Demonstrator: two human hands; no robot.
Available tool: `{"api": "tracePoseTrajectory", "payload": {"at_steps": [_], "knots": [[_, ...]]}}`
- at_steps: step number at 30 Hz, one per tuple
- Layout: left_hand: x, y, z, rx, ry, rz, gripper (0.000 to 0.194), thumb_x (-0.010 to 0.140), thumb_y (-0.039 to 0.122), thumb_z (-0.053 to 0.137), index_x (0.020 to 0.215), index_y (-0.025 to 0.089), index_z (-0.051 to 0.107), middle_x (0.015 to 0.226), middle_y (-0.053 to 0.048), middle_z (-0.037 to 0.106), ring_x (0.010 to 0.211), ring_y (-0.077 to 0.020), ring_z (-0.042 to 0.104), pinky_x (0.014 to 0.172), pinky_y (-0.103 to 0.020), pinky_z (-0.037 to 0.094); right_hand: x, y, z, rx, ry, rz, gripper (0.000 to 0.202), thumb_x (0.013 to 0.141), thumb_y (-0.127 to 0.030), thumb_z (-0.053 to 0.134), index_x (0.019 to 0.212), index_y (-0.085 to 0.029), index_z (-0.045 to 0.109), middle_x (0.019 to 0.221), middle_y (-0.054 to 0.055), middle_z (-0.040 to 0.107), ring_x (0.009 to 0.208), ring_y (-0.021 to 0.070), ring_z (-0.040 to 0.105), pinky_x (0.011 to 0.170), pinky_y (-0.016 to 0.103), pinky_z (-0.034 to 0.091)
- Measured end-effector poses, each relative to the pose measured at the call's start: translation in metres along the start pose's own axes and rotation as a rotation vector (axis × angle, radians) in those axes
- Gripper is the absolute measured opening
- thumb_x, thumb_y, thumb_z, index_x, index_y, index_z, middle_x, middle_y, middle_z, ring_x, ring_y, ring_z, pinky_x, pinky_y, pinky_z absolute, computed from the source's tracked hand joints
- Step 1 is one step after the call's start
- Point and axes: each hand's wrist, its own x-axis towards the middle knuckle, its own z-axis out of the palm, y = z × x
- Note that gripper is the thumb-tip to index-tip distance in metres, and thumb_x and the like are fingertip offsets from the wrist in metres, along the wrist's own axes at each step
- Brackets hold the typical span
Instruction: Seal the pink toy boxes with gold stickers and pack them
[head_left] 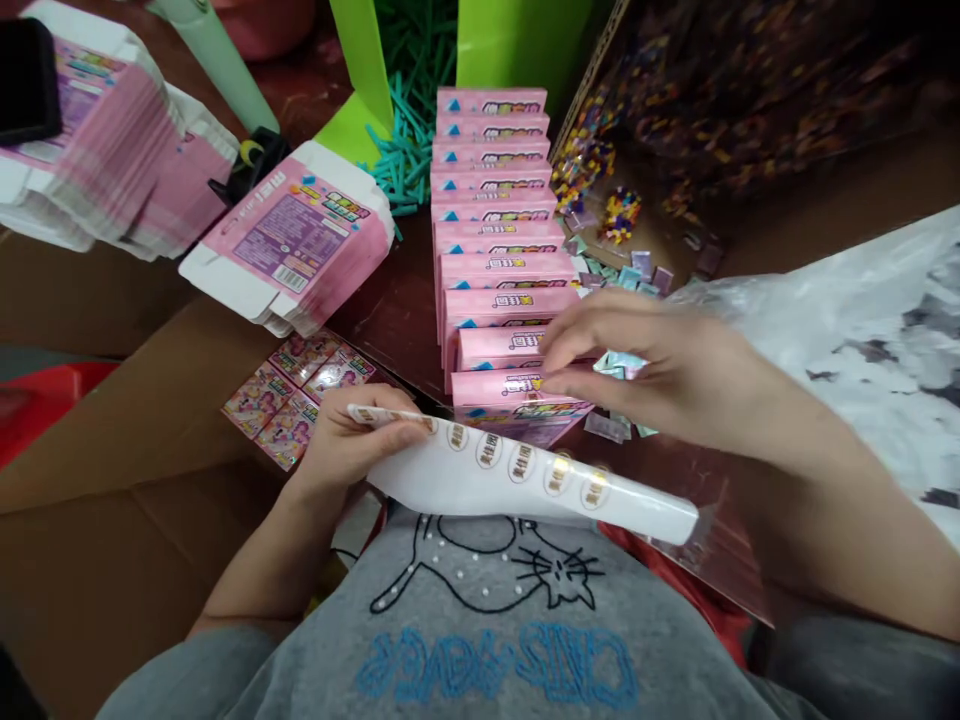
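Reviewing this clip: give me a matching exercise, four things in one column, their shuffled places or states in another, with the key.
1. left hand
2. right hand
3. black phone
4. turquoise sticks

A. spilling from the lime-green container
B. pinching the white sticker sheet
C. at the near end of the row of pink boxes
D. lying on the carton stack

Pairs: 1-B; 2-C; 3-D; 4-A

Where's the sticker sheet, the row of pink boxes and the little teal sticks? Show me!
Sticker sheet [501, 489]: head view, on its white surface.
Row of pink boxes [495, 230]: head view, on a box edge about midway along.
Teal sticks [407, 168]: head view, on the heap beside the row.
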Motion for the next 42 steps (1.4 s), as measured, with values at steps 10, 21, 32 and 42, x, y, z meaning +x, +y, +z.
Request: {"api": "tracePoseTrajectory", "payload": {"at_steps": [10,21,32,42], "knots": [[0.014,0.004,-0.003,0.007,0.022,0.009,0.020,0.064,0.032,0.095,0.061,0.021,0.079,0.063,-0.005,0.073,0.051,-0.0155,0.060,0.045,-0.025,0.043,0.002,0.028,0.023,-0.459,0.058,-0.009,0.015,0.108,-0.038,0.067,0.110,-0.027,0.077,0.109,0.008,0.073,0.103,0.0274,0.069,0.090,0.043,0.046],[0.041,0.012,0.010,0.018,0.114,-0.014,0.034,0.063,0.039,0.098,0.059,0.020,0.070,0.054,0.001,0.059,0.046,-0.0104,0.048,0.042,-0.022,0.034,0.014,0.011,-0.013,0.139,-0.019,-0.015,0.007,0.102,-0.038,0.078,0.100,-0.033,0.083,0.091,-0.001,0.080,0.083,0.0173,0.074,0.074,0.033,0.055],[0.029,0.018,-0.027,0.140,-0.003,0.095,0.014,0.072,0.027,0.093,0.067,0.020,0.081,0.066,-0.003,0.075,0.056,-0.0146,0.063,0.049,-0.023,0.045,0.043,0.035,-0.005,0.122,0.119,-0.072,0.006,0.098,-0.028,0.082,0.100,-0.032,0.085,0.101,0.002,0.080,0.096,0.0221,0.077,0.090,0.039,0.064],[0.041,0.021,-0.019,0.133,-0.041,0.123,0.008,0.073,0.023,0.090,0.069,0.022,0.084,0.069,-0.003,0.076,0.060,-0.0143,0.064,0.053,-0.023,0.046,0.039,0.057,0.029,-0.365,0.161,-0.110,0.023,0.107,-0.039,0.070,0.126,-0.028,0.075,0.122,0.010,0.077,0.109,0.0293,0.073,0.089,0.045,0.054]]}}
